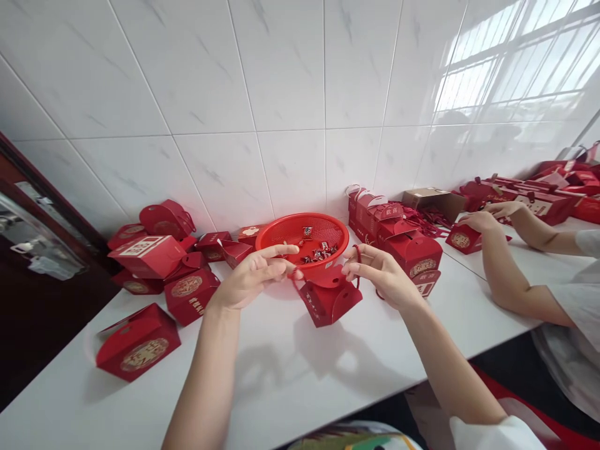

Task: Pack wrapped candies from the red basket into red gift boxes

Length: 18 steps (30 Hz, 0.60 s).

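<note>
A small red paper gift box (330,305) hangs tilted between my two hands, just above the white table, and its shadow falls below it. A red cord (359,282) runs through holes near the top of the box. On one side my left hand (255,270) pinches the cord near the fingertips, its index finger stretched out over the basket. My right hand (382,272) has the other side of the cord between thumb and fingers, with a loop showing above them. Right behind the box, a red plastic basket (265,236) holds several small wrapped sweets (322,251).
Red boxes (190,294) are heaped at the left, one box (140,350) nearer the front edge. A row of boxes (407,250) stands right of the basket, beside an open carton (434,199). Farther right, a co-worker's hands (482,220) touch another box (462,239). A tiled wall (290,169) borders the table.
</note>
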### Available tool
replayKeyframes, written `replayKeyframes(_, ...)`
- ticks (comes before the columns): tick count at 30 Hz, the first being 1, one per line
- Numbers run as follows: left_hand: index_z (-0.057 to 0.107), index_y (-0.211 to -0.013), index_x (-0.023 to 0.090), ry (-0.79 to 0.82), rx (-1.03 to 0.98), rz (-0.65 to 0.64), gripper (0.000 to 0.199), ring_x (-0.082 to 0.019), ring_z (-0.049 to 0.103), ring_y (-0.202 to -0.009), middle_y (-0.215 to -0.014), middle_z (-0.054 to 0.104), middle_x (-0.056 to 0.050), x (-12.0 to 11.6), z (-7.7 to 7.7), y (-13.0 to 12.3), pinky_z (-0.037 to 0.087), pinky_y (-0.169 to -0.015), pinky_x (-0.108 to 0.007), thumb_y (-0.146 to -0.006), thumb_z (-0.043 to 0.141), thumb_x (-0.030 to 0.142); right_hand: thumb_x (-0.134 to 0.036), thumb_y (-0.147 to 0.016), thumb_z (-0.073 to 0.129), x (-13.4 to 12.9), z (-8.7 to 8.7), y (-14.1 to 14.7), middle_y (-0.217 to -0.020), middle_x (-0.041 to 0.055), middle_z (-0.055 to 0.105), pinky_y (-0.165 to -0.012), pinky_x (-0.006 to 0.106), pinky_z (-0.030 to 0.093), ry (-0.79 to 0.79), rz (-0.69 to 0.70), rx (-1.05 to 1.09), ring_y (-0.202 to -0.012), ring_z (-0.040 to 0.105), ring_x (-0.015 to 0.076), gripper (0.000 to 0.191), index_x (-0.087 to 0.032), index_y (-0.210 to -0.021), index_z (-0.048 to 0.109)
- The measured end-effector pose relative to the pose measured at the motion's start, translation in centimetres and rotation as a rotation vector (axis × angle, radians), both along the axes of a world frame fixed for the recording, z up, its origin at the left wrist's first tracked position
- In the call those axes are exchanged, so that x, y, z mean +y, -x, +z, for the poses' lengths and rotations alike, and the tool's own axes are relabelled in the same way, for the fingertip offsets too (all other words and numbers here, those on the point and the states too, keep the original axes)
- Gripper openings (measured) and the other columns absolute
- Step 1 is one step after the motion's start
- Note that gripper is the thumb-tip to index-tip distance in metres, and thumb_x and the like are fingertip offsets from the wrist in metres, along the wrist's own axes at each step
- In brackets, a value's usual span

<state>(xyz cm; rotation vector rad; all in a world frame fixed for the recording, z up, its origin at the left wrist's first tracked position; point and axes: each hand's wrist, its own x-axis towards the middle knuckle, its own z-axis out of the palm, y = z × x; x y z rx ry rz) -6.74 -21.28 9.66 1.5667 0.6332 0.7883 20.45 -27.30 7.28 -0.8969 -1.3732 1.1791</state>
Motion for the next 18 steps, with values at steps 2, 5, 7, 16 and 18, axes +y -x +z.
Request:
replayKeyframes(2,0.062,-0.126,0.019,0.010,-0.049,-0.068,0.054,-0.031,0.068,-0.110,-0.109,0.076,-0.012,-0.7,-0.1,-1.2,0.048,-0.095,-0.041,-0.081,0.077,0.045,-0.043,-0.077,0.079,-0.3,0.6,0.7,-0.088,0.0033,0.066,-0.077,0.032,0.051,-0.011,0.063,-0.081,-0.080,0.062,0.0168,0.036,-0.018,-0.095,0.061)
replayKeyframes(5,0.055,-0.138,0.022,0.011,-0.054,-0.144,0.063,-0.035,0.055,-0.133,-0.134,0.067,-0.015,-1.8,-0.5,-3.1,0.047,-0.105,-0.045,-0.083,0.077,0.042,-0.040,-0.073,0.083,-0.7,0.4,2.2,-0.084,-0.0002,0.064,-0.071,0.030,0.050,-0.069,0.106,-0.193,-0.075,0.060,0.0155,0.039,-0.019,-0.093,0.056)
replayKeyframes(7,0.051,-0.144,0.024,-0.001,-0.036,-0.166,0.066,-0.035,0.048,-0.140,-0.142,0.062,-0.015,-2.6,-0.7,-4.0,0.046,-0.108,-0.047,-0.084,0.076,0.041,-0.037,-0.077,0.078,-0.8,-0.3,3.1,-0.079,-0.0024,0.061,-0.064,0.028,0.047,-0.139,0.013,-0.257,-0.069,0.056,0.0136,0.033,-0.020,-0.090,0.053)
replayKeyframes(16,0.057,-0.138,0.025,-0.254,-0.061,-0.072,0.051,-0.031,0.062,-0.125,-0.136,0.066,-0.013,-3.4,-0.4,-3.5,0.049,-0.107,-0.046,-0.090,0.071,0.037,-0.035,-0.094,0.057,-4.2,2.1,-0.6,-0.065,0.0004,0.065,-0.053,0.026,0.045,-0.351,-0.550,-0.253,-0.058,0.058,0.0145,0.020,-0.018,-0.096,0.068)
replayKeyframes(18,0.062,-0.133,0.025,-0.294,-0.043,0.002,0.046,-0.030,0.063,-0.124,-0.132,0.068,-0.012,-2.5,-0.5,-3.0,0.050,-0.106,-0.045,-0.090,0.071,0.038,-0.034,-0.089,0.064,-5.4,4.2,-3.2,-0.062,-0.0009,0.060,-0.045,0.026,0.037,-0.479,-0.884,-0.220,-0.050,0.051,0.0134,0.016,-0.020,-0.094,0.071)
